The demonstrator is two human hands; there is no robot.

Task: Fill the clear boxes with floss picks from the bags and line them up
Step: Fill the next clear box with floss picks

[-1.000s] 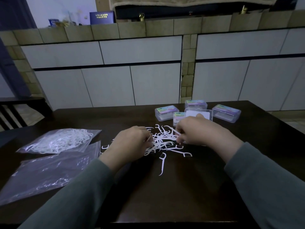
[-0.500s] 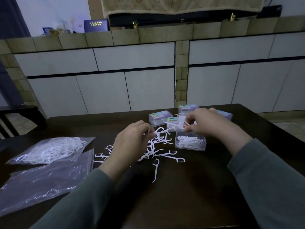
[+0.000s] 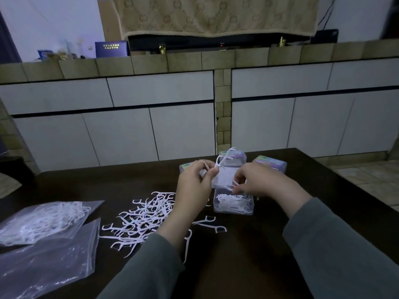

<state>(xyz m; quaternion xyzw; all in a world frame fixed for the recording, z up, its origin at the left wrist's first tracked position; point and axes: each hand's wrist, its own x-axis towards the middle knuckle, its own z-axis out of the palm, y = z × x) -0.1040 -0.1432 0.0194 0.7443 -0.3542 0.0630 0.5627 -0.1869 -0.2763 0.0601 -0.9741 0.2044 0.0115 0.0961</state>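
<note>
An open clear box (image 3: 233,204) with white floss picks lying in it stands on the dark table, its lid up behind my hands. My left hand (image 3: 194,186) and my right hand (image 3: 257,182) are raised just above it, each pinching an end of a small bunch of floss picks (image 3: 224,162). A loose pile of floss picks (image 3: 146,219) is spread on the table left of the box, under my left wrist. Closed clear boxes (image 3: 272,166) with coloured labels stand behind. A bag of floss picks (image 3: 45,221) lies at the left.
A second, flatter plastic bag (image 3: 49,264) lies near the front left edge of the table (image 3: 248,266). White cabinets and a tiled counter run along the wall behind the table. A dark chair stands at the far left.
Both hands have risen from the pile with picks pinched between them and now meet above the open box. The view has tilted up.
</note>
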